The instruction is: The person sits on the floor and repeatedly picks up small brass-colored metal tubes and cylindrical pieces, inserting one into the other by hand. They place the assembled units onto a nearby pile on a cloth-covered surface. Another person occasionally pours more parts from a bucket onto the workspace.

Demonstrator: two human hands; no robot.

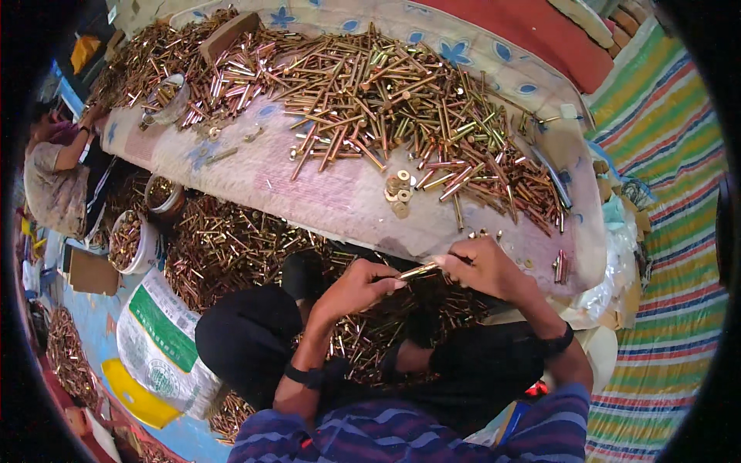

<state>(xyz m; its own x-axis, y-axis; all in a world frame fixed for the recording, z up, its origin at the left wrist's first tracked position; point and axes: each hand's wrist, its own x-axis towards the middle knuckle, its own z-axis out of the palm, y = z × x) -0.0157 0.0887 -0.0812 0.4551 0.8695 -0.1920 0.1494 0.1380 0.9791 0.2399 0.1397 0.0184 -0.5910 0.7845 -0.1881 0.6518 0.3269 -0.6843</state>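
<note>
A brass-coloured bolt lies level between my hands, just off the near edge of the padded table. My left hand pinches one end between thumb and fingers. At the other end, my right hand has its fingertips closed round the bolt. Beyond them, a long heap of similar bolts covers the far part of the table. Several round washers lie in a small cluster on the cloth ahead of my hands. More loose bolts fill the space below, around my legs.
A white bucket of metal parts and a smaller tub stand at the left. Near them lie a white-and-green sack and a yellow plastic piece. Another person sits at the far left. Striped sheeting covers the right side.
</note>
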